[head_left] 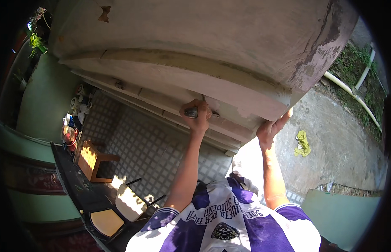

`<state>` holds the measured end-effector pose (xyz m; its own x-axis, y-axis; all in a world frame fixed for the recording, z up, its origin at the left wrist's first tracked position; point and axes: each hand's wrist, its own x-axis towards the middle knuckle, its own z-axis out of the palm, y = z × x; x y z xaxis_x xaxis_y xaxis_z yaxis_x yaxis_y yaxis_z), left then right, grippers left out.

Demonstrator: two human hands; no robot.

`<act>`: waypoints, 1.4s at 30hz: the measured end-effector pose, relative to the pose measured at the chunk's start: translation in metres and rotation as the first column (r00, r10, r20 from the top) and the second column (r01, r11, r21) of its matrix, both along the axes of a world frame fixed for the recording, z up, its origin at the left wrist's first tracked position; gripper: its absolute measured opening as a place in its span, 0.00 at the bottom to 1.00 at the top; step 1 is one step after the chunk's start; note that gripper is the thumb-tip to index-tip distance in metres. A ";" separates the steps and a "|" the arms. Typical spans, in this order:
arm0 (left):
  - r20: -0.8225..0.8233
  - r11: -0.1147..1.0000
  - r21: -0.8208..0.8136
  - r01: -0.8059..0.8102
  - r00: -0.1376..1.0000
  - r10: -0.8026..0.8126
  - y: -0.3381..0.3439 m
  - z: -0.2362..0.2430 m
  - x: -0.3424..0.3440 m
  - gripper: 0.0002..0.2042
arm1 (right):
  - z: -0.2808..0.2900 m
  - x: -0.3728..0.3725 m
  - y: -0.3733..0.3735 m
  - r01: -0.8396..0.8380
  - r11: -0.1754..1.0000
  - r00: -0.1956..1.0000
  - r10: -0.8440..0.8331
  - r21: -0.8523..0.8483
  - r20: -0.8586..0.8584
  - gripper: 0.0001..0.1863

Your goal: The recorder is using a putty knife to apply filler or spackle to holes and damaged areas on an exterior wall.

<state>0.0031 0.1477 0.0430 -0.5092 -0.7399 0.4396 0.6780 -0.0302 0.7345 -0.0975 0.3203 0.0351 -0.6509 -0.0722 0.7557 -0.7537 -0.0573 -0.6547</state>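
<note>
My left hand [199, 118] is closed around a hand tool with a dark, rounded handle [191, 112]. It is held up against the stepped ledges of a pale plastered wall [178, 69], and the tool's working end is mostly hidden by my fingers. Beside that hand, the surface shows uneven, peeling patches [229, 110]. Further right, my right hand [269, 129] rests on the corner of the same wall, its visible fingers stretched along the edge. It holds no tool that I can see.
A wooden stool [91, 161], a white chair [130, 203] and a dark bench [71, 180] stand on the tiled floor [155, 140] at left. Outside, right, a yellow-green cloth [302, 143] lies on concrete [330, 147]. White pipes [351, 90] run beyond it.
</note>
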 end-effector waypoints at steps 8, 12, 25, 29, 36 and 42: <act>-0.227 0.999 0.005 -0.039 0.973 0.039 -0.007 0.030 0.021 0.14 | -0.006 -0.005 0.001 0.010 0.999 0.999 -0.009 -0.041 0.044 0.33; -0.025 1.000 0.001 -0.009 1.000 0.009 0.001 0.004 0.006 0.16 | -0.011 -0.008 0.001 0.026 0.999 1.000 -0.025 -0.043 0.015 0.31; -0.142 0.997 -0.071 -0.025 0.990 0.015 0.000 -0.004 0.005 0.13 | -0.008 -0.004 0.003 0.085 0.996 0.996 -0.085 0.007 0.016 0.30; -0.190 0.996 -0.088 0.005 0.981 -0.021 -0.004 0.024 0.017 0.14 | -0.011 -0.008 0.006 0.092 0.995 0.995 -0.093 0.039 0.033 0.30; -0.101 0.992 -0.103 -0.069 0.993 0.058 -0.001 -0.002 0.006 0.12 | -0.012 -0.008 0.002 0.083 0.996 0.996 -0.084 0.019 0.023 0.31; -0.272 1.000 0.028 0.006 0.962 0.001 -0.013 0.017 0.018 0.15 | -0.014 -0.010 0.006 0.108 0.994 0.994 -0.108 0.037 0.000 0.30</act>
<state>0.0213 0.1349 0.0604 -0.3753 -0.7528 0.5408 0.8518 -0.0500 0.5216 -0.1080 0.3259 0.0215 -0.6579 -0.0294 0.7525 -0.7529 0.0482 -0.6564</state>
